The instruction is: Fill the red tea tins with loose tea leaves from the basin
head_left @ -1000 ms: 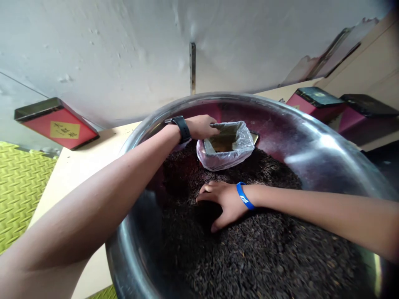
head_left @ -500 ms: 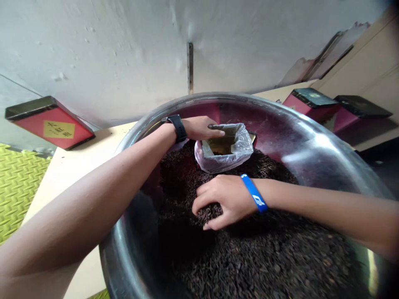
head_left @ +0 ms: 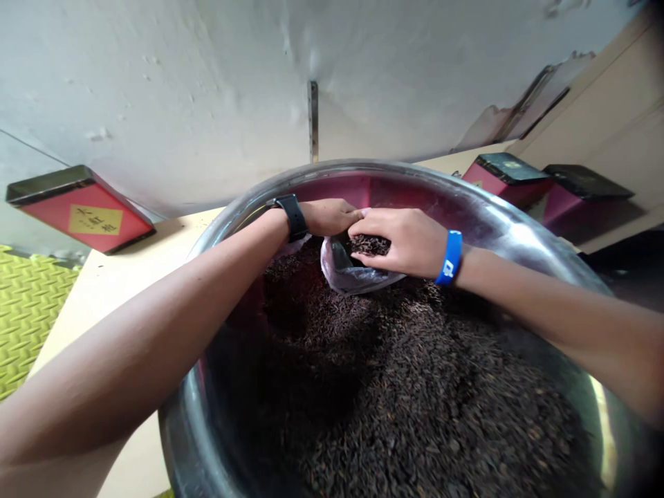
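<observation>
Right hand (head_left: pixel 402 242) was cupped palm-down over the mouth of the plastic-lined container (head_left: pixel 353 273), its fingers curled together around a clump of dark tea leaves (head_left: pixel 369 244) held directly above the opening. Left hand (head_left: pixel 326 216) gripped the far-left rim of that liner, fingers closed on the plastic; whether it also pinched a box edge beneath could not be told, since the right hand hid most of the mouth. The two hands met fingertip to fingertip over the container, which sat half sunk in the heap of loose tea (head_left: pixel 409 401) at the far side of the large steel basin (head_left: pixel 498 221), its opening tilted toward the viewer. The right hand lay nearer the opening. The basin rested on a pale table (head_left: pixel 140 256); a red tin (head_left: pixel 77 214) lay to the left, and further tins (head_left: pixel 505 176) stood at the right by the wall.
</observation>
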A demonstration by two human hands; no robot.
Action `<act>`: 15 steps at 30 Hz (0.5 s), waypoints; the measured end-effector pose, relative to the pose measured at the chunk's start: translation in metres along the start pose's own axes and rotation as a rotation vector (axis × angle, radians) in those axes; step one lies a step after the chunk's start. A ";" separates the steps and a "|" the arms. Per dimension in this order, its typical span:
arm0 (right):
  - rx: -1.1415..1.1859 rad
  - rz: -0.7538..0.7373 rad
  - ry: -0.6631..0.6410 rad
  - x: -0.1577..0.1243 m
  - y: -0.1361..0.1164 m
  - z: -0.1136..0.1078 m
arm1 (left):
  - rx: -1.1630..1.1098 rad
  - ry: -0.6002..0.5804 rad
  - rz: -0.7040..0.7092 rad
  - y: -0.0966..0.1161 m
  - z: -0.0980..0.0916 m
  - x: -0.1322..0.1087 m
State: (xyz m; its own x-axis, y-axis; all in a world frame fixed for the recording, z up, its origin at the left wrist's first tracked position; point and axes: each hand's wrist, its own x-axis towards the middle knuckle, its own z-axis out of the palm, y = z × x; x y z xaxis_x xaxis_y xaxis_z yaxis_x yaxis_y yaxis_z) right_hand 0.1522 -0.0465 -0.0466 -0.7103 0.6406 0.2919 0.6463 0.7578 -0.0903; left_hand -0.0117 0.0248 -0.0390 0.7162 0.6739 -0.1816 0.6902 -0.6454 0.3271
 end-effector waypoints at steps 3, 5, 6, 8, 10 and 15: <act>-0.097 0.015 -0.049 0.002 0.006 0.008 | 0.016 0.000 -0.030 0.001 0.000 0.000; -0.129 0.013 -0.064 0.003 0.008 0.011 | 0.019 0.001 -0.029 0.000 0.000 0.001; -0.138 0.013 -0.065 0.004 0.008 0.012 | 0.021 0.002 -0.030 0.000 0.000 0.001; -0.149 0.012 -0.059 0.004 0.008 0.012 | 0.020 0.008 -0.031 0.000 0.001 0.001; -0.155 0.011 -0.051 0.003 0.009 0.013 | 0.013 0.018 -0.032 -0.001 0.002 0.002; -0.172 0.007 -0.050 0.003 0.009 0.014 | 0.012 0.035 -0.013 -0.001 0.002 0.002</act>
State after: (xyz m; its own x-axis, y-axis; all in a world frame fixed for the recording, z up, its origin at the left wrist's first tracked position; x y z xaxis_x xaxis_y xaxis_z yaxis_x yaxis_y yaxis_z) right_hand 0.1520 -0.0360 -0.0595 -0.7156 0.6547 0.2433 0.6866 0.7234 0.0730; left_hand -0.0104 0.0259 -0.0415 0.7030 0.6944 -0.1536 0.7010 -0.6403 0.3141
